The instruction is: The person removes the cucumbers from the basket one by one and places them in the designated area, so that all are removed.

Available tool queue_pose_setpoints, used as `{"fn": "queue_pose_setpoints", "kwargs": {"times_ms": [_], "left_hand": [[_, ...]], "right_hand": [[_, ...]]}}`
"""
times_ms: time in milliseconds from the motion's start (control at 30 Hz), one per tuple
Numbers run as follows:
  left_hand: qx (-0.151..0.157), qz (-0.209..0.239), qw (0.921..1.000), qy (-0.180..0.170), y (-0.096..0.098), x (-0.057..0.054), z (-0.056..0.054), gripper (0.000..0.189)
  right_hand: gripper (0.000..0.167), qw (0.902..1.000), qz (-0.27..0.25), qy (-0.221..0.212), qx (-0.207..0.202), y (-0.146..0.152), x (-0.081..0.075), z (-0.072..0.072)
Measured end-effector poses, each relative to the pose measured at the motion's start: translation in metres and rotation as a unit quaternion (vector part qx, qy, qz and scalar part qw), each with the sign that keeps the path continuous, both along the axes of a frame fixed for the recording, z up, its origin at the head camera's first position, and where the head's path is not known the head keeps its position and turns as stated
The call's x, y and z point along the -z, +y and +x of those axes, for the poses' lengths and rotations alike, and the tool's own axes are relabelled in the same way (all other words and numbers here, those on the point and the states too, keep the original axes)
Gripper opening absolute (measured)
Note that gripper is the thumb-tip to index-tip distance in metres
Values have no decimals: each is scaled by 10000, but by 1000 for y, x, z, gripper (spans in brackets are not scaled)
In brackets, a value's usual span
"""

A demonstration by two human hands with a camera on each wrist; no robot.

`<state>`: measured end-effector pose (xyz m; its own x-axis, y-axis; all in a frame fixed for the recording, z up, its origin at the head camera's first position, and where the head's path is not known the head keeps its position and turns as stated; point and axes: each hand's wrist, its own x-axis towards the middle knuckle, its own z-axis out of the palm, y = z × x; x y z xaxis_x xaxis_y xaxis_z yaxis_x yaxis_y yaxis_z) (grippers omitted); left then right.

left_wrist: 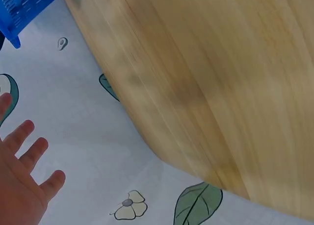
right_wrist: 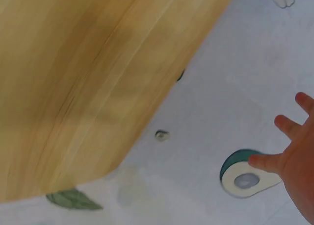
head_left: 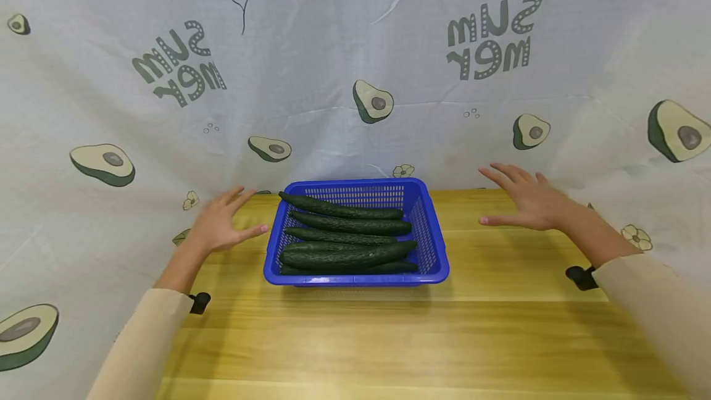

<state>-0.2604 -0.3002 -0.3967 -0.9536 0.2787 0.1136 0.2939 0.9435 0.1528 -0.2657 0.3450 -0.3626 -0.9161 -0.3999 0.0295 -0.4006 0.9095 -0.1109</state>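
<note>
I count six cucumbers [head_left: 350,257] (some overlapping) in one basket [head_left: 355,279], between a spread left hand [head_left: 220,223] and spread right hand [head_left: 529,202].

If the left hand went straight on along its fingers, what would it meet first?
Probably the printed cloth behind the table: the left hand seems to aim past the far left corner of the blue basket, though depth is unclear.
</note>
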Motion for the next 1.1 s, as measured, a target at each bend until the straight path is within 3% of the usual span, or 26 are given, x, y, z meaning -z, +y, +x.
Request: {"fn": "queue_pose_setpoints", "kwargs": {"times_ms": [300,567,867,1100], "left_hand": [[93,1206,9927,-28,15,7,9,77],[302,2241,9735,-354,32,17,12,67],[132,2922,9526,-835,45,27,15,63],[-37,3149,9441,-975,53,36,14,64]], "right_hand": [[102,9983,-452,-81,-355,-49,-7,-12],[97,9943,-841,-351,-555,-92,-6,-21],[95,9891,-1056,-482,-909,-131,-7,-30],[93,9849,-1242,-563,-1065,-156,-11,-36]]}}
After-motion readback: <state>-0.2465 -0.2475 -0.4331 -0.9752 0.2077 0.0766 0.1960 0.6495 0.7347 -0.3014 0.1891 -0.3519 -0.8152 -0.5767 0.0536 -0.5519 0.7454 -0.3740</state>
